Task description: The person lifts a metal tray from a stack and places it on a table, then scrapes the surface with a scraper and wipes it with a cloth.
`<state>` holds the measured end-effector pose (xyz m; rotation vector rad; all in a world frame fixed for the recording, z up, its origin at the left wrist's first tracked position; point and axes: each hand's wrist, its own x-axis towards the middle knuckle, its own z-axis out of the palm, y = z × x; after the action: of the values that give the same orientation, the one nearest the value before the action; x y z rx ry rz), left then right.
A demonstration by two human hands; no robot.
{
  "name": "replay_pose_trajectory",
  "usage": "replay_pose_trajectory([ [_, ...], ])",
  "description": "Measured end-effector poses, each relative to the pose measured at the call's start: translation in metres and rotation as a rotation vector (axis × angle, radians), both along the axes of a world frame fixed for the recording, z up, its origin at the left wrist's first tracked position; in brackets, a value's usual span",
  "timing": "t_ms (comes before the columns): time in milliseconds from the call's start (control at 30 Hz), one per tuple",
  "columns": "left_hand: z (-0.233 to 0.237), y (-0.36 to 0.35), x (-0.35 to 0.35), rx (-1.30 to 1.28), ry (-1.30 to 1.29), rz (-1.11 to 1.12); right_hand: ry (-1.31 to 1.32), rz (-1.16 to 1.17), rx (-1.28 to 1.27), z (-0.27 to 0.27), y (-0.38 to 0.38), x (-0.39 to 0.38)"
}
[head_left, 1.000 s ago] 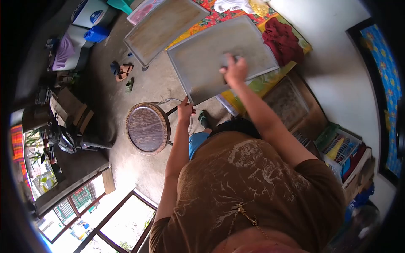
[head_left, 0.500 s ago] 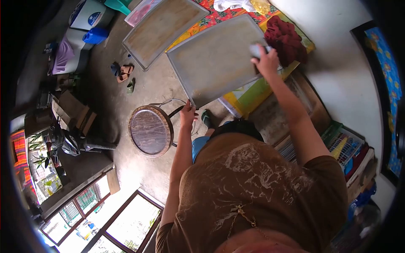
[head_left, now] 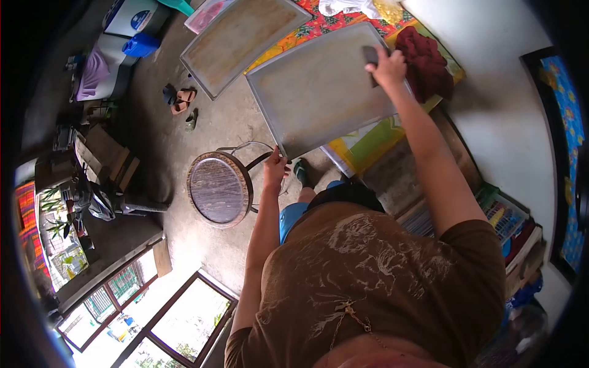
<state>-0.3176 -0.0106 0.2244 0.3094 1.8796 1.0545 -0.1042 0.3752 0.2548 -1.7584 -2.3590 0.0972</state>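
A large grey rectangular metal tray [head_left: 319, 89] lies tilted in front of me, its surface smudged with brown. My left hand [head_left: 275, 170] is closed on the tray's near left corner. Over the far right part of the tray, my right hand [head_left: 390, 69] holds a dark flat block [head_left: 370, 56], whose kind I cannot make out. The block appears to lie against the tray surface. A second, browner tray [head_left: 245, 46] is beyond it to the left. Just right of my right hand is a bunched maroon cloth [head_left: 423, 61].
A round stool [head_left: 218, 189] stands left of my left hand. Sandals [head_left: 183, 101] lie on the concrete floor. Patterned coverings [head_left: 362, 147] are under the trays. A crate of items [head_left: 506, 214] stands by the wall at right, and a blue jug [head_left: 141, 45] is far left.
My right hand has turned the block, so its dark face shows instead of a pale blur, and has shifted slightly. My left hand stays on the tray corner. The whole view has shifted slightly.
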Motion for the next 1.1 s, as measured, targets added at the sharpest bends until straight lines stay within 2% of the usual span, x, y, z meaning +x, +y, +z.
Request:
replay_pose_trajectory([
  [33, -0.001, 0.0, 0.0, 0.005, 0.006, -0.003, 0.033, -0.085, 0.024, -0.003, 0.019, 0.008],
  [100, 0.005, 0.001, 0.002, -0.015, -0.002, 0.007, 0.04, -0.104, 0.05, -0.004, 0.028, 0.006],
  [200, -0.004, 0.002, 0.002, -0.023, -0.024, 0.023, 0.099, 0.105, -0.066, -0.003, -0.031, -0.039],
  [300, 0.001, 0.003, -0.002, -0.02, -0.014, -0.035, 0.189, 0.334, 0.133, -0.029, -0.073, -0.063],
  [400, 0.0, 0.004, -0.003, -0.013, -0.008, -0.043, 0.163, 0.184, 0.044, -0.023, -0.023, -0.038],
  [467, 0.001, 0.002, -0.003, -0.019, -0.015, -0.03, 0.084, -0.074, 0.086, -0.014, 0.011, -0.017],
  [500, 0.001, 0.002, -0.002, -0.018, -0.015, -0.025, 0.086, -0.125, 0.097, -0.008, 0.014, -0.016],
  [567, 0.004, 0.004, -0.004, -0.017, -0.023, -0.027, 0.095, -0.068, 0.077, -0.012, -0.007, -0.029],
  [600, 0.0, 0.003, -0.005, -0.016, -0.031, -0.03, 0.142, 0.035, -0.043, -0.012, -0.03, -0.043],
  [667, -0.004, 0.001, -0.004, -0.018, -0.043, -0.041, 0.181, 0.184, -0.063, -0.014, -0.09, -0.075],
  [700, -0.004, 0.001, -0.005, -0.019, -0.04, -0.05, 0.2, 0.28, 0.025, -0.022, -0.112, -0.083],
  [767, -0.003, 0.001, -0.009, -0.018, -0.027, -0.062, 0.262, 0.283, 0.017, -0.027, -0.111, -0.082],
  [833, 0.0, 0.001, -0.007, -0.017, -0.013, -0.065, 0.159, 0.052, -0.157, 0.001, -0.069, -0.073],
  [900, -0.006, -0.002, -0.005, 0.005, -0.03, -0.041, 0.188, -0.101, 0.011, -0.013, -0.016, -0.054],
  [1000, -0.007, -0.001, -0.008, 0.014, -0.054, -0.049, 0.115, -0.056, 0.102, -0.017, -0.001, -0.076],
  [1067, -0.01, -0.002, -0.009, 0.024, -0.071, -0.056, 0.232, 0.028, -0.05, -0.022, -0.036, -0.111],
  [1100, -0.01, -0.002, -0.009, 0.031, -0.072, -0.062, 0.192, 0.138, -0.069, -0.019, -0.063, -0.131],
])
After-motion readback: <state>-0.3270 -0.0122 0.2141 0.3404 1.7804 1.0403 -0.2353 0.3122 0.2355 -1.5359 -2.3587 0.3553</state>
